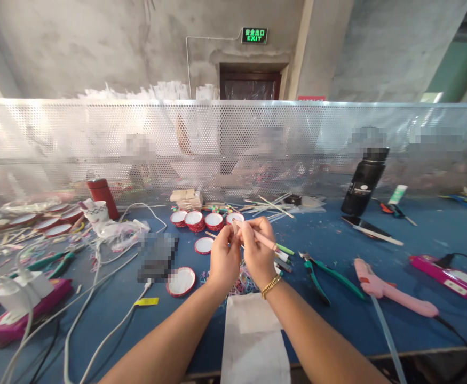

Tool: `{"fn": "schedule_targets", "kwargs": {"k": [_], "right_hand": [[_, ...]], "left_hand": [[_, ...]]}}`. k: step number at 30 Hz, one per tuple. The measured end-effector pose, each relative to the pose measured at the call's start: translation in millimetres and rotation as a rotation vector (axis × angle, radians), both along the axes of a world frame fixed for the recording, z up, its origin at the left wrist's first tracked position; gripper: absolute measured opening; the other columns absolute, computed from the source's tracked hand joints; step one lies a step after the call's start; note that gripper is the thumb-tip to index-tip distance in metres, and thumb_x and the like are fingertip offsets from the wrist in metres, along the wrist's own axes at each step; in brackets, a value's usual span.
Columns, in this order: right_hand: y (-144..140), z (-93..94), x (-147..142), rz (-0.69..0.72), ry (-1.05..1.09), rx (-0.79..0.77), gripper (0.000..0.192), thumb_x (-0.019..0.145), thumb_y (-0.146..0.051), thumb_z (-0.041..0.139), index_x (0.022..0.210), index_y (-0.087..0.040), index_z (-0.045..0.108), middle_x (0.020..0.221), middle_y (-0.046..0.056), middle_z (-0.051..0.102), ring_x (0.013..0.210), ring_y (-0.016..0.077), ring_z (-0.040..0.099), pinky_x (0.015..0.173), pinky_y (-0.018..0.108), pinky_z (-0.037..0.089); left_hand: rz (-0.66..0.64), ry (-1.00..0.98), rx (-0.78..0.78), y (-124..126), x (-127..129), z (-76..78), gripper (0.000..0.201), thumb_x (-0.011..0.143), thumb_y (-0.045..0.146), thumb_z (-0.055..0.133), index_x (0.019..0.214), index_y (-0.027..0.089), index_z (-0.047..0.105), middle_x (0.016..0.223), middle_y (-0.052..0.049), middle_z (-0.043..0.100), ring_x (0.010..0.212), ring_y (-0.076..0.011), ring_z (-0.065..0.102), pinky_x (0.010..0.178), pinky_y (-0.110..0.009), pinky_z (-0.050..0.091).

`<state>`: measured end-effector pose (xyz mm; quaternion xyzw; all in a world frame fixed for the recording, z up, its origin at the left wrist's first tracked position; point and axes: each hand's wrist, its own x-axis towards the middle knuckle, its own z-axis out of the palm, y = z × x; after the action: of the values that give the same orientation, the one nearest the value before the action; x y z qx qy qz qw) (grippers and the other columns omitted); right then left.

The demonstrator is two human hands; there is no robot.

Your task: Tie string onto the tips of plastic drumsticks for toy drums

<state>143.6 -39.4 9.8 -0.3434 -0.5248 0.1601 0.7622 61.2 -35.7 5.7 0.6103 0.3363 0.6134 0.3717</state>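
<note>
Pink stick (263,240) pinched between both hands (243,250).

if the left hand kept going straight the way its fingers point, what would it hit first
Probably the row of red-rimmed cups just beyond the left hand, which points up and away across the blue table; depth is hard to judge.

We look from one head-worn camera, forward and down across the blue table (377,320), close above it, facing the perforated screen (57,144) at its far edge.
</note>
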Motion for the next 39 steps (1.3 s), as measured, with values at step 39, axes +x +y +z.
{"fn": "schedule_targets", "kwargs": {"k": [39], "right_hand": [[-1.0, 0.6, -0.5, 0.032, 0.021, 0.005, 0.024, 0.096, -0.042, 0.063, 0.083, -0.023, 0.055, 0.069, -0.002, 0.065, 0.064, 0.0168, 0.065, 0.062, 0.03, 0.053]], "left_hand": [[-0.049, -0.075, -0.037, 2.3, 0.7, -0.7, 0.029, 0.089, 0.04, 0.065, 0.074, 0.018, 0.052, 0.07, 0.002, 0.05, 0.066, -0.0114, 0.039, 0.06, -0.023, 0.033]]}}
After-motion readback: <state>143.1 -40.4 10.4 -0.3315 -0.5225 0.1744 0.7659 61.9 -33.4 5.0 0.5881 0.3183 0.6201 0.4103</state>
